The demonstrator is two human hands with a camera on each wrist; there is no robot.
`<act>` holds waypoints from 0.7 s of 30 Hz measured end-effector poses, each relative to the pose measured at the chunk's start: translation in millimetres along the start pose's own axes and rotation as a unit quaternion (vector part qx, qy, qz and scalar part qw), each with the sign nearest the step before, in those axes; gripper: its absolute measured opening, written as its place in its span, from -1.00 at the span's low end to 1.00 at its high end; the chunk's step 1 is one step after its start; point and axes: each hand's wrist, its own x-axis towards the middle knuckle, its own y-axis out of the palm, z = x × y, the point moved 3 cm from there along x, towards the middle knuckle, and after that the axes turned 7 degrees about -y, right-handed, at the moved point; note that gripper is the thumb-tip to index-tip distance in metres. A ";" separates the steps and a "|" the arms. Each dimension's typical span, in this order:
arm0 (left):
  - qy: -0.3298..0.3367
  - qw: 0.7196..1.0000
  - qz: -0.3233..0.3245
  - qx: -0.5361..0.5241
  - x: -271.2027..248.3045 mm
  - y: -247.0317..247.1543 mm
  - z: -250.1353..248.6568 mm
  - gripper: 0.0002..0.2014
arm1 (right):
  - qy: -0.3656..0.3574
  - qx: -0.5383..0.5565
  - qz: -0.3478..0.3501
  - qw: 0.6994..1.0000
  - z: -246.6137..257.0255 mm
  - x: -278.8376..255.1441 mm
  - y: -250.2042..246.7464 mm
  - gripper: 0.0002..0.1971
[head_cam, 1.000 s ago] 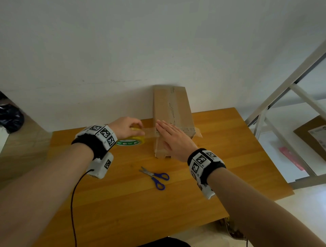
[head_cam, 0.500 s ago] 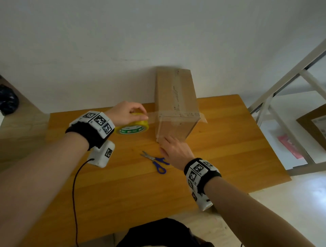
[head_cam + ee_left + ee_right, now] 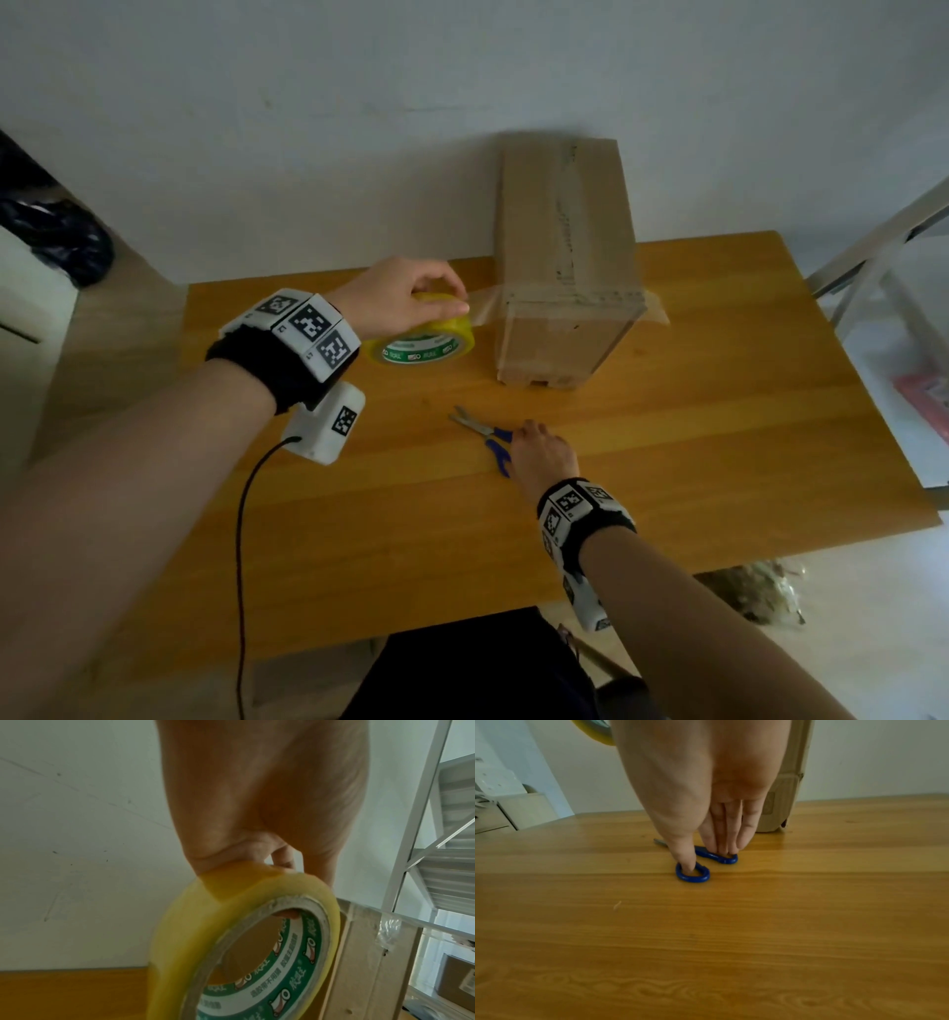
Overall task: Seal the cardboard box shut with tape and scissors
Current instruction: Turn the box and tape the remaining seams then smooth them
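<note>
A tall cardboard box (image 3: 565, 246) stands upright at the back of the wooden table (image 3: 719, 437), with clear tape across its top edge. My left hand (image 3: 452, 298) grips a yellow tape roll (image 3: 426, 344) just left of the box. A clear strip (image 3: 485, 303) runs from the roll to the box. In the left wrist view my fingers curl over the tape roll (image 3: 180, 933) beside the box (image 3: 365, 963). Blue-handled scissors (image 3: 475, 424) lie flat in front of the box. My right hand (image 3: 524, 437) is on them, thumb (image 3: 684, 858) inside one loop of the scissors (image 3: 693, 878), fingers in the other.
A white wall rises right behind the table. A white metal shelf frame (image 3: 873, 246) stands off the right edge. A black bag (image 3: 56, 241) sits on the floor at far left. A black cable (image 3: 241, 514) hangs from my left wrist over the table.
My right hand left the top of the box, came down towards me and put its thumb and fingers into the scissor loops. The left hand kept the roll beside the box.
</note>
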 end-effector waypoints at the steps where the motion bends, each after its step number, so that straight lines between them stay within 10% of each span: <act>1: 0.000 1.000 0.001 0.000 -0.2 0.5 -0.1 -0.71 | 0.006 0.000 -0.001 1.000 0.4 0.4 1.7 -0.65; 14: -0.008 1.000 0.020 0.015 -0.7 0.4 -3.0 -0.70 | 0.017 0.146 0.020 0.989 -2.3 -3.9 -5.9 -0.74; 21: -0.017 0.997 0.029 0.073 0.4 -8.7 -12.8 -0.76 | 0.000 0.568 0.020 0.823 -13.1 -34.7 -38.6 -0.83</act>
